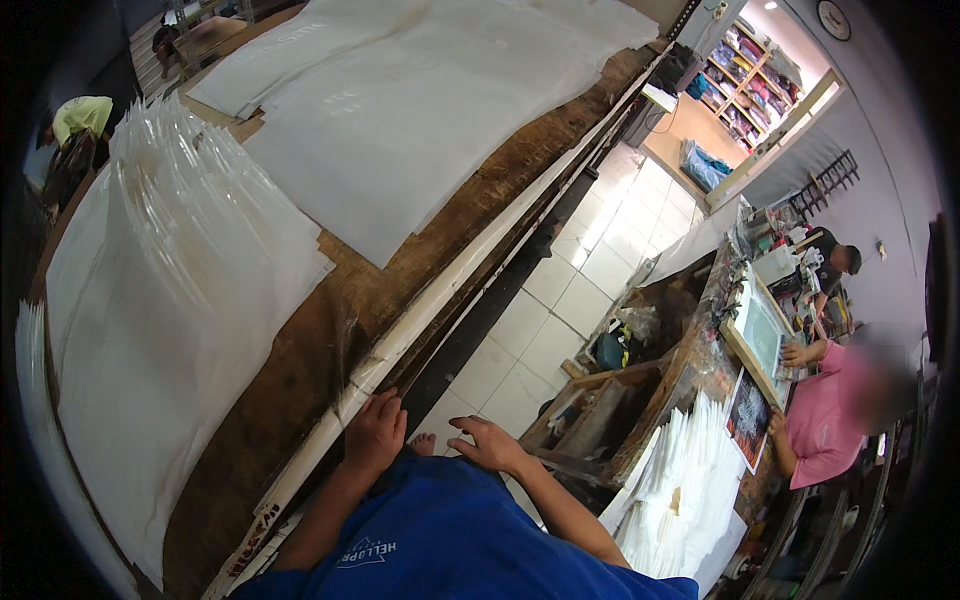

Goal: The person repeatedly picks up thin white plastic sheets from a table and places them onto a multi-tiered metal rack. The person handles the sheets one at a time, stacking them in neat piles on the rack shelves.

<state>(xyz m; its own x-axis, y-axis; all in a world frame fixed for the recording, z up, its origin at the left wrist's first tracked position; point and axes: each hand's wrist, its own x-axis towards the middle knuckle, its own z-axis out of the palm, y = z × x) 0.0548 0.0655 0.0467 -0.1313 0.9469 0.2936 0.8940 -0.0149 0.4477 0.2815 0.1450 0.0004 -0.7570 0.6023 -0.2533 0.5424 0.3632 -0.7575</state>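
My left hand [376, 432] rests at the near edge of the long wooden table [290, 365], its fingers loosely bent against the pale edge strip [360, 385]. I see nothing held in it. In front of my blue shirt [450, 525], my right hand [487, 442] hangs over the floor with its fingers apart and nothing in them. On the table, left of my left hand, lies a thick stack of white sheets [170, 330] with clear, shiny film over its far part. Farther up the table are more large white sheets [420, 110], their edges slightly wavy.
At the right, a cluttered workbench [690, 345] bears a pile of white sheets [685, 490] and a wooden-framed screen [760, 335]. A co-worker in pink [830, 410] touches that frame. A tiled floor [515, 335] runs between table and bench toward a doorway with shelves [750, 85].
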